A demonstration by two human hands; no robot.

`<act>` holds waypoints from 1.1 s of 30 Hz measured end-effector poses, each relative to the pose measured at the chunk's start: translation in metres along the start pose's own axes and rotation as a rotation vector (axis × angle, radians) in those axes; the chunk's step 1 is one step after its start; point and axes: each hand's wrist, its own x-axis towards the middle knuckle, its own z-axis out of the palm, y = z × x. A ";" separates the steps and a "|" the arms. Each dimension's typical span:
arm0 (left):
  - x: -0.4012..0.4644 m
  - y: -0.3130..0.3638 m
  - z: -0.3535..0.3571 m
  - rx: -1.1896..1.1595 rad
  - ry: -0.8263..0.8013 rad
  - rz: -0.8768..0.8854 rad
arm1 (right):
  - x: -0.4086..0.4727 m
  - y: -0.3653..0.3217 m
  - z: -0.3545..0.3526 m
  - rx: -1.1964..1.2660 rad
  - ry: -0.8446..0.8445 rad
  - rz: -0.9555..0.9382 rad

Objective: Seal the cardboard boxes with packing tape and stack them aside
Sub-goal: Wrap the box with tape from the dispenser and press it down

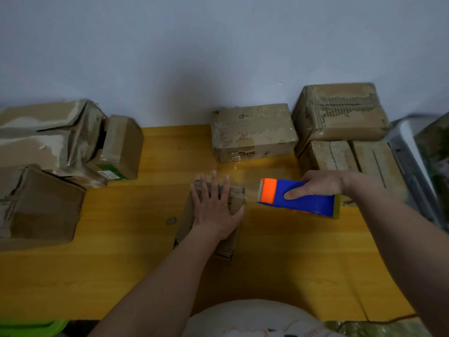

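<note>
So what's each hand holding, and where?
Right hand grips the tape dispenser by its blue body. Left hand holds nothing, pressing flat on the small box.

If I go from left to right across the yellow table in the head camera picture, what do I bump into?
Crumpled boxes → small box under the flat left hand → blue and orange tape dispenser held by the right hand → stacked boxes.

A: Table [155, 239]? Box [211, 229]?
B: Table's yellow wood grain, smooth, slight sheen. Box is matt brown cardboard, frayed edges.
A: Dispenser [298, 198]?
B: Smooth plastic, blue and orange. Rear boxes [252, 132] carry glossy, wrinkled tape.
</note>
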 end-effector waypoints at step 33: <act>-0.029 -0.024 -0.002 -0.418 0.149 -0.238 | 0.062 -0.011 0.145 0.168 0.455 0.324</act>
